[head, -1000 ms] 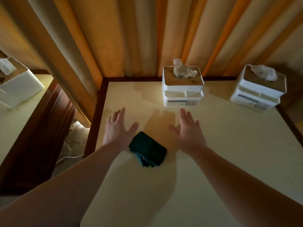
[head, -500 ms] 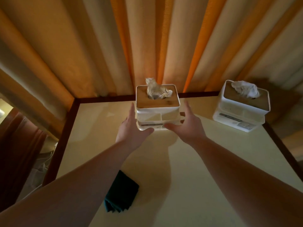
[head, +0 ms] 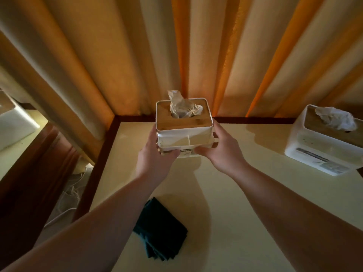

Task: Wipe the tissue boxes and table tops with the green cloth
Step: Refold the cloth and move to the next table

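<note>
At the far edge of a pale yellow tabletop (head: 245, 193) with a dark brown wooden border, close to a wall of hanging beige and orange curtains (head: 117, 55), a person holds a white plastic tissue box with a light wooden lid (head: 183, 127) between both hands. The left hand (head: 155, 154) grips the box's left side, its thumb curled across the lower front; the right hand (head: 223, 152) grips the right side in the same way, thumb wrapped under the front edge. A crumpled tissue (head: 182, 107) sticks up through the slot in the lid. Whether the box is lifted clear of the tabletop or resting on it cannot be told from this angle. Both bare forearms reach in from the bottom corners. Nearer the person, partly hidden under the left forearm, a folded dark green cloth (head: 163, 232) lies flat on the tabletop, well apart from the held box and touched by neither hand. Toward the right edge stands a second white tissue box with a darker wooden lid (head: 322, 146), also with a tissue bunched at its top and a printed label on its front. At the far left, beyond a gap where pale cables (head: 66, 195) lie on the floor, another white box (head: 13, 124) sits on a separate pale surface.
</note>
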Action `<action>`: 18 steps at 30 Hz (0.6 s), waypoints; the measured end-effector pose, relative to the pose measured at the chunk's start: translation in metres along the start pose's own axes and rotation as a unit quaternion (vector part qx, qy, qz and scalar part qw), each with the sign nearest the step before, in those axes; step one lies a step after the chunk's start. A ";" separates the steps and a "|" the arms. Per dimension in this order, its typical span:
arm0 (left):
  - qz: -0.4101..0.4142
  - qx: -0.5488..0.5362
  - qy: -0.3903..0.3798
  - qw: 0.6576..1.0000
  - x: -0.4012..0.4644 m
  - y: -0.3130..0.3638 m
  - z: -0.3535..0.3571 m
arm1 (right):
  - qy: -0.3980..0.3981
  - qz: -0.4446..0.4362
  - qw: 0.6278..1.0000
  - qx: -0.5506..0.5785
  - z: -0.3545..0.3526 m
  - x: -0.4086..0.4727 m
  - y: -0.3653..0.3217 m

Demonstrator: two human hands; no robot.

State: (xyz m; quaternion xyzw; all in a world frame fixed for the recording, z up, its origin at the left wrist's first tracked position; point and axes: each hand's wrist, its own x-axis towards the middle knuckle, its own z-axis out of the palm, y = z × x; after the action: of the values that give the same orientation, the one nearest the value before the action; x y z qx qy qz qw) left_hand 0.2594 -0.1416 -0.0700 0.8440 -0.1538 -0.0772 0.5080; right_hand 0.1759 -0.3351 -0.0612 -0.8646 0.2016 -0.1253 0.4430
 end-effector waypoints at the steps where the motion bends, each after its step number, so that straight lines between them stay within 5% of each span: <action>1: -0.006 -0.001 0.014 1.000 -0.001 -0.004 -0.009 | -0.015 -0.007 1.000 0.002 0.009 0.005 -0.007; 9: -0.039 -0.014 0.081 0.996 -0.016 -0.047 -0.083 | -0.141 -0.028 0.989 0.033 0.083 0.042 -0.051; 18: -0.053 -0.035 0.097 0.993 -0.020 -0.075 -0.087 | -0.178 -0.028 0.983 0.025 0.104 0.059 -0.052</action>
State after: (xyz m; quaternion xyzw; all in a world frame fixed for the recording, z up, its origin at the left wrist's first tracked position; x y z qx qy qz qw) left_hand 0.2794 -0.0298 -0.0957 0.8361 -0.0557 -0.0270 0.5450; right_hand 0.2812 -0.2605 -0.0764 -0.8672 0.0920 0.0133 0.4892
